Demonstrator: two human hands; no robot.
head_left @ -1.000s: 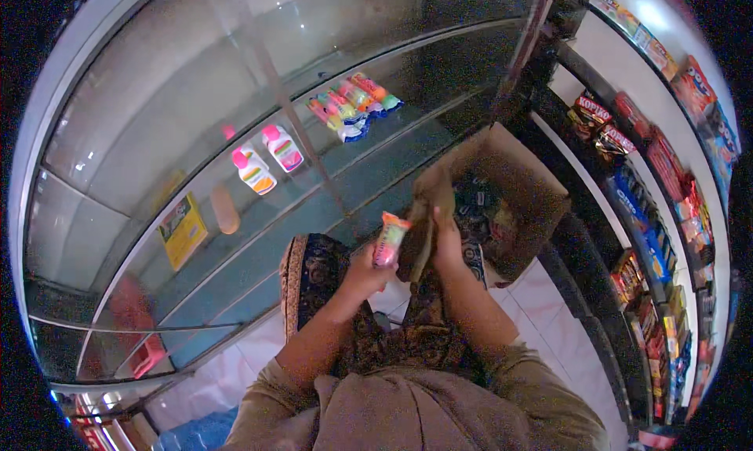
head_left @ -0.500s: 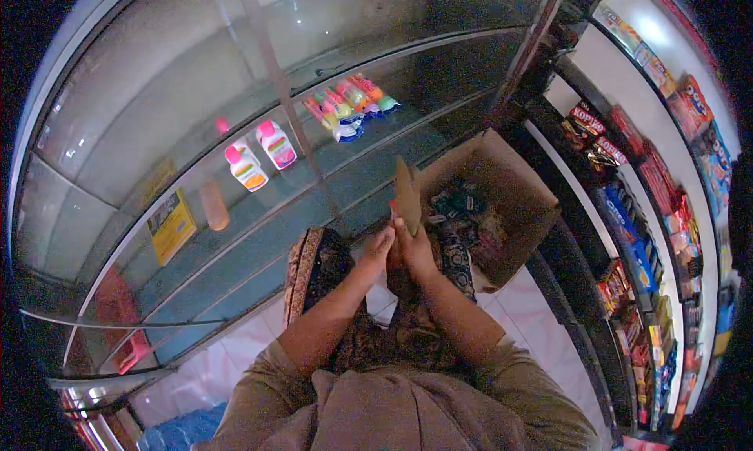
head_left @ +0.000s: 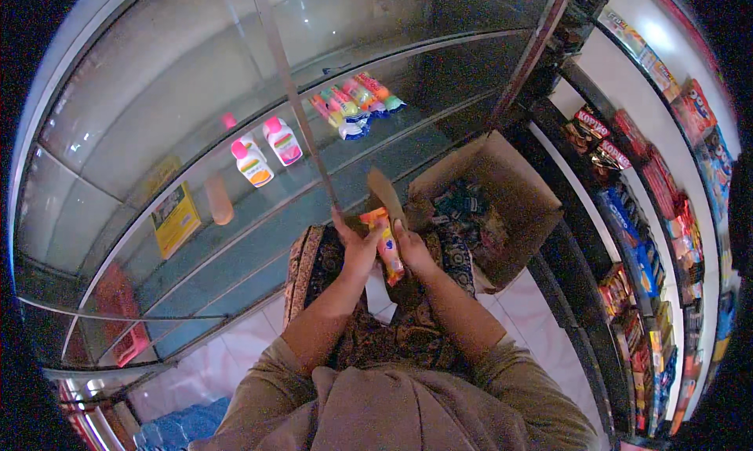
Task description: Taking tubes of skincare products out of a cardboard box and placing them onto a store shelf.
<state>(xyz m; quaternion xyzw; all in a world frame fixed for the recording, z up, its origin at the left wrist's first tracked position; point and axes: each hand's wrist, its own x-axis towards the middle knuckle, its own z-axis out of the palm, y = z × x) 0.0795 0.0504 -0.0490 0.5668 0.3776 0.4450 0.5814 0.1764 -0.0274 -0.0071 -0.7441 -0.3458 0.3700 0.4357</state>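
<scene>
Between my hands is a small, narrow packet [head_left: 388, 251] in a shiny orange, yellow and pink wrapper. My left hand [head_left: 359, 247] grips it, thumb on top and some fingers stretched out to the left. Close on its right, my right hand [head_left: 414, 253] is closed at the lower part of a brown cardboard flap [head_left: 384, 192], its thumb along the flap's edge. The flap stands beside the open cardboard box [head_left: 522, 176], which leans to my right. Inside lie several dark green and mixed-colour small packets [head_left: 463, 204].
A glass display case [head_left: 298, 208] curves across the front and left. It holds two white bottles with pink caps [head_left: 252, 165], several colourful tube-shaped packets [head_left: 357, 102], a yellow box [head_left: 174, 222] and a pink basket [head_left: 129, 345]. Snack shelves [head_left: 620, 192] stand at right.
My hands have parted slightly, and the orange packet now shows in my left hand. The cardboard flap has tilted to the left. The view has shifted a little.
</scene>
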